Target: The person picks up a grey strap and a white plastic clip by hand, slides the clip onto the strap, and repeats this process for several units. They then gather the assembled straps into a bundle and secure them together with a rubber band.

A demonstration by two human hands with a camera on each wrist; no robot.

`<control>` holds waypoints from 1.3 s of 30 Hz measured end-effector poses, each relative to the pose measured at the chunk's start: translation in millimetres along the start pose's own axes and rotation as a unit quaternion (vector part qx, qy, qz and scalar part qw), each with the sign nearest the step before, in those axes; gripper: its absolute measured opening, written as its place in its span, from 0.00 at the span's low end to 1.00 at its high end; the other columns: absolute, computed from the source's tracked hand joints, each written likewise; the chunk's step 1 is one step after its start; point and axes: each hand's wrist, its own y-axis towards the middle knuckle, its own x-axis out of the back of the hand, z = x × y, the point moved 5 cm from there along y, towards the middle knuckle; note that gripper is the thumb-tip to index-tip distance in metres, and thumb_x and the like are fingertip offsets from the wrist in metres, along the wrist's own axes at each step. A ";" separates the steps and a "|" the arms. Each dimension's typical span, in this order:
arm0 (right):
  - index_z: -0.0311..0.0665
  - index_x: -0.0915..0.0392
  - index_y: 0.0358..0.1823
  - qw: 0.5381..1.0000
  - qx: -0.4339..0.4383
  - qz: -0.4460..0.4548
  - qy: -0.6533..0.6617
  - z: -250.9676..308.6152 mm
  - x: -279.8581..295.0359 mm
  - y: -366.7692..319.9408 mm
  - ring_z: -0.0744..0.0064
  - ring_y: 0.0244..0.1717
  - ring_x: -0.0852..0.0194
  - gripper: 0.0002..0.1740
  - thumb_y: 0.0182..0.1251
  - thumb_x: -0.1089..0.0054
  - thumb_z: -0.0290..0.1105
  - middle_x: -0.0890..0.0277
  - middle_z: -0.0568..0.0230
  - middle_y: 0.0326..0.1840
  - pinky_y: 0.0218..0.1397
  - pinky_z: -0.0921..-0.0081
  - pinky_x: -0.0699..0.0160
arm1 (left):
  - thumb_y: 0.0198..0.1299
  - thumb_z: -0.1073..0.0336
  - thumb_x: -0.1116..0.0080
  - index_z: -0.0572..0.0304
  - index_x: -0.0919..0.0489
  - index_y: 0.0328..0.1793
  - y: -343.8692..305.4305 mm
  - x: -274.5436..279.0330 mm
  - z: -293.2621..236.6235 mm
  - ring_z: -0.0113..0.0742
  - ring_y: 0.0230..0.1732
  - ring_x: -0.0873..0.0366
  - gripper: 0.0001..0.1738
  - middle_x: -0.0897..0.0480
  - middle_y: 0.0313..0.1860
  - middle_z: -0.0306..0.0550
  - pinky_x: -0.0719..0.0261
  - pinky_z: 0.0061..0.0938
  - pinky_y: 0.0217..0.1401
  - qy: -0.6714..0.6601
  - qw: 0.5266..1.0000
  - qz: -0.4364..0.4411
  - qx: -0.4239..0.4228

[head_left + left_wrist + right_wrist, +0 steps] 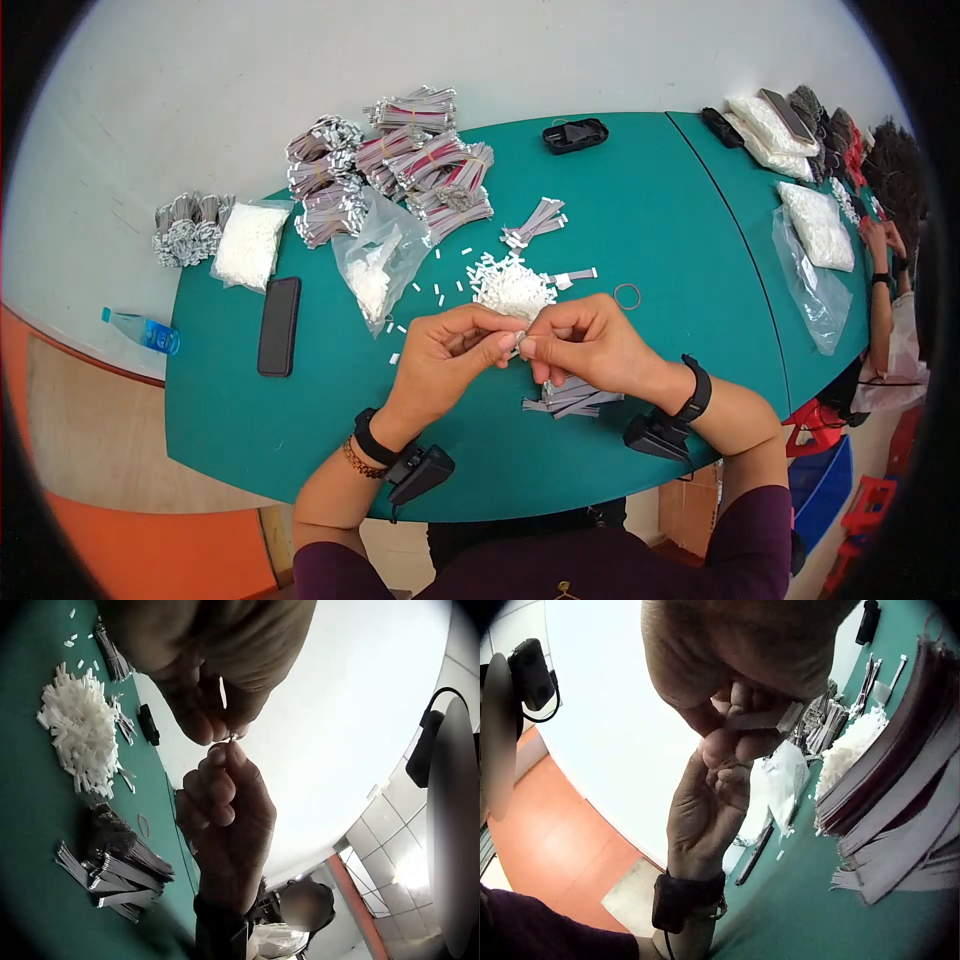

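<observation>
Fingertips of the left hand (435, 365) and right hand (598, 345) meet at a small piece in the head view, thumb and finger of each pinching it. In the right wrist view, a short grey flat cable (757, 721) with a white end runs out from under the right hand (742, 656); the fingers hide the rest. Just beyond the hands lies a heap of small white connectors (510, 285), with a few loose ones to its left. A bundle of grey flat cables (572, 397) lies below the right hand.
Behind are stacked cable bundles (430, 165), an opened plastic bag (380, 255), a full white bag (250, 245), a phone (279, 327) and a black case (575, 136). A rubber band (627, 296) lies right of the heap. Another person's hands (880, 240) are at far right.
</observation>
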 end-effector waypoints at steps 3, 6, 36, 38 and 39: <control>0.32 0.21 0.29 1.000 -0.006 0.000 -0.002 -1.3 1.1 0.8 0.85 0.19 0.29 0.09 0.66 0.42 0.29 0.22 0.65 0.21 0.21 0.87 0.32 | 0.61 0.76 0.44 0.70 0.20 0.46 -0.2 -0.2 -0.6 0.27 0.34 0.23 0.09 0.20 0.38 0.46 0.24 0.20 0.38 0.021 1.000 -0.005 -0.014; 0.32 0.21 0.29 1.000 -0.015 -0.003 0.012 -3.6 0.5 0.8 0.85 0.19 0.29 0.09 0.66 0.43 0.28 0.23 0.65 0.21 0.21 0.87 0.33 | 0.61 0.76 0.44 0.70 0.20 0.47 -1.8 -2.9 -5.2 0.28 0.35 0.24 0.09 0.20 0.39 0.46 0.24 0.20 0.38 0.074 0.995 -0.019 -0.057; 0.35 0.21 0.31 0.998 -0.026 0.025 0.043 0.0 -7.9 -3.9 0.88 0.17 0.32 0.09 0.68 0.44 0.31 0.24 0.69 0.21 0.20 0.88 0.38 | 0.57 0.76 0.39 0.70 0.18 0.44 1.9 5.1 -4.4 0.31 0.43 0.22 0.09 0.20 0.41 0.49 0.23 0.21 0.47 0.026 0.997 0.057 -0.044; 0.35 0.21 0.31 0.999 -0.024 0.019 0.044 -2.4 -7.7 -4.0 0.88 0.17 0.32 0.09 0.68 0.44 0.31 0.23 0.69 0.21 0.20 0.88 0.38 | 0.57 0.75 0.39 0.70 0.18 0.44 2.3 4.7 -3.4 0.31 0.43 0.22 0.09 0.20 0.41 0.48 0.24 0.21 0.46 0.022 0.997 0.056 -0.052; 0.35 0.21 0.31 0.999 -0.021 0.019 0.046 -3.2 -7.9 -4.3 0.88 0.17 0.32 0.09 0.68 0.44 0.31 0.23 0.68 0.21 0.20 0.88 0.37 | 0.57 0.75 0.39 0.70 0.18 0.44 2.2 4.4 -2.9 0.31 0.42 0.22 0.09 0.20 0.41 0.48 0.24 0.21 0.46 0.019 0.997 0.055 -0.055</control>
